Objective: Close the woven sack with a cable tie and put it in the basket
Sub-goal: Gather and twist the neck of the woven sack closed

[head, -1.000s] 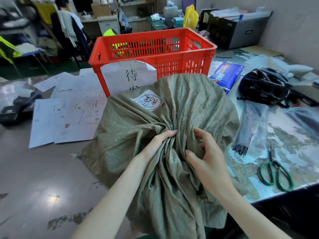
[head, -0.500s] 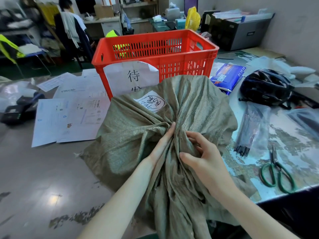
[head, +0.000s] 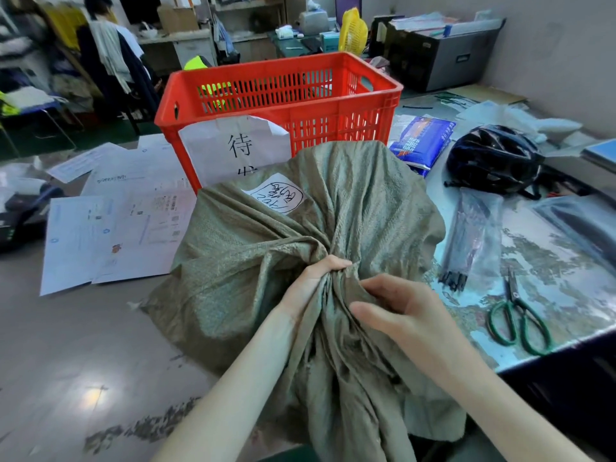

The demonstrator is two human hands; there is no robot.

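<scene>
1. Gripping the gathered neck of the woven sack (head: 333, 201), the left hand (head: 313, 288) is closed tight around the bunched cloth at the lower centre of the frame.
2. The right hand (head: 406, 315) sits just beside it, fingers curled and pinching folds of the same neck, thumb stretched toward the left hand.
3. The sack's loose mouth hangs down between the forearms at the bottom edge; its full body rests on the table (head: 66, 345) in the middle of the frame, a white handwritten label (head: 278, 197) on top.
4. At lower right lie green-handled scissors (head: 518, 320), and just above them a clear bag of black cable ties (head: 466, 238).
5. Farther right sits a black helmet (head: 493, 160).
6. Behind the sack, touching it, stands the red basket (head: 333, 125) with a paper sign (head: 233, 148) on its front wall.
</scene>
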